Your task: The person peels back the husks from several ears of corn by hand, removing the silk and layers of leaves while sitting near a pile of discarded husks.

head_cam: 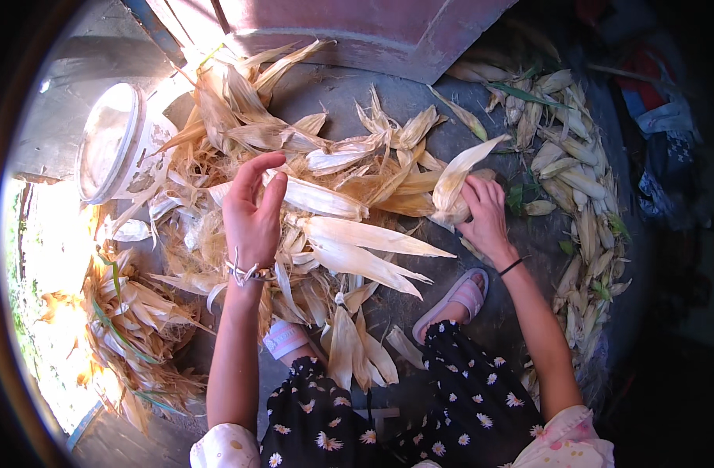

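Observation:
My right hand (484, 213) is closed around a husk-covered ear of corn (450, 186), with one pale husk leaf sticking up from it. My left hand (254, 213) is raised over a heap of dry corn husks (386, 186), thumb and fingers apart and nothing seen between them. Pale husk leaves (368, 248) fan out just right of my left wrist, joined at a stub. Brown corn silk (207, 245) lies tangled through the heap. Closer to my feet is another spread husk (348, 345).
A white plastic bucket (114, 143) lies tipped at the left. Unhusked corn ears (579, 175) form a long pile at the right. More husks (140, 322) are heaped at lower left, near the bright doorway. A pinkish door panel (357, 29) stands ahead. My sandalled feet (456, 301) rest on the floor.

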`<state>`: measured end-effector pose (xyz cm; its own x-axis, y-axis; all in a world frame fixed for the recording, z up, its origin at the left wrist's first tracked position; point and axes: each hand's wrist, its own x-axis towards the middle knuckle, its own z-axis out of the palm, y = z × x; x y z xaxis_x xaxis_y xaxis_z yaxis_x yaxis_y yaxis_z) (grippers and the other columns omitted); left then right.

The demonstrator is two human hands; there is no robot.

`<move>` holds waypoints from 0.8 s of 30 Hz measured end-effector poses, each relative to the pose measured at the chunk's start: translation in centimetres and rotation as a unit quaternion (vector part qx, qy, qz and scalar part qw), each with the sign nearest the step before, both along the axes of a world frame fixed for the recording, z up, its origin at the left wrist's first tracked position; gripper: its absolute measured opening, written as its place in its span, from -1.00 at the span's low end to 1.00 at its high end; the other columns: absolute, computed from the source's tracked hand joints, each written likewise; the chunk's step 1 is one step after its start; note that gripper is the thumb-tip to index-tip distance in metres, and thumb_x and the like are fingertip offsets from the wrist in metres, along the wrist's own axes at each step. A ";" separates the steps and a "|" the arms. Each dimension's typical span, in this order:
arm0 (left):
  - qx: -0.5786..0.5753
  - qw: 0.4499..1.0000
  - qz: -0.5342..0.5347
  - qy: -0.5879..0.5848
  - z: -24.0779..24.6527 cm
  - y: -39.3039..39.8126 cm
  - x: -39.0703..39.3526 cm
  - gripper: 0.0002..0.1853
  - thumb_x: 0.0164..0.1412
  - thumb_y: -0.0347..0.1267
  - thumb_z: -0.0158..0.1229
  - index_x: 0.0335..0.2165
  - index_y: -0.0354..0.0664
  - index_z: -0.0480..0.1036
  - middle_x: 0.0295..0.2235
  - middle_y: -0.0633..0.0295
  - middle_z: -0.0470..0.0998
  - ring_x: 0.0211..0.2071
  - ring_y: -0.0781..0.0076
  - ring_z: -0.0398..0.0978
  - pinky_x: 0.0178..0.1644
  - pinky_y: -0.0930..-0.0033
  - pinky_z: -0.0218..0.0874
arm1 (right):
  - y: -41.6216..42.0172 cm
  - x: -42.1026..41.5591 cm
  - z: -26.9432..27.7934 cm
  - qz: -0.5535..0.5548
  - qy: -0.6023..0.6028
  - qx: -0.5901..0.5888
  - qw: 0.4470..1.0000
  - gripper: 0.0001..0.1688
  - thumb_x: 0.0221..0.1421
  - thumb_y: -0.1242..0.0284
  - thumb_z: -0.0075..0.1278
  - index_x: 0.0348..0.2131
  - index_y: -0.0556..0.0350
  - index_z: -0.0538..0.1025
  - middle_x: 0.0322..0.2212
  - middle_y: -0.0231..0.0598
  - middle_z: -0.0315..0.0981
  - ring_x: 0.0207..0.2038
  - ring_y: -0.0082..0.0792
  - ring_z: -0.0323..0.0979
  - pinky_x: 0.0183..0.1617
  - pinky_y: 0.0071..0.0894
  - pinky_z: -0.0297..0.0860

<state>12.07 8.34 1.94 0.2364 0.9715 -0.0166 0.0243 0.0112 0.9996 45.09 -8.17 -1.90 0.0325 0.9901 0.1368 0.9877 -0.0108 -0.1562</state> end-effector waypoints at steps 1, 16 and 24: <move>-0.013 1.000 -0.022 -0.008 -0.1 0.2 0.5 -0.78 0.21 -0.48 0.06 -0.16 -0.34 0.46 -0.23 0.21 0.55 -0.18 0.54 0.47 -0.06 0.52 0.26 | 0.5 -1.4 1.5 0.039 0.003 0.023 0.999 -0.20 -0.43 0.49 0.26 -0.06 0.04 0.37 -0.06 -0.21 0.28 0.05 -0.14 0.22 0.18 0.01 0.04; -0.241 0.938 -0.058 -0.243 -3.8 -5.3 1.7 -0.46 0.16 -0.26 0.20 0.02 -0.33 0.25 -0.19 0.21 0.49 -0.23 0.51 0.44 -0.11 0.44 0.30 | 5.3 -13.8 7.8 0.135 0.381 -0.016 0.914 -0.58 -0.01 0.60 0.10 -0.09 0.26 0.44 -0.21 -0.12 0.45 -0.25 -0.30 0.48 -0.17 -0.41 0.43; -0.116 0.980 -0.085 -0.138 -2.5 -6.9 2.1 -0.39 0.08 -0.26 0.28 0.01 -0.31 0.25 -0.19 0.16 0.48 -0.18 0.48 0.42 -0.08 0.41 0.26 | 14.1 -15.4 10.4 -0.021 0.544 -0.099 0.833 -0.65 0.15 0.39 0.08 -0.17 0.34 0.45 -0.45 -0.33 0.45 -0.55 -0.67 0.38 -0.50 -0.68 0.35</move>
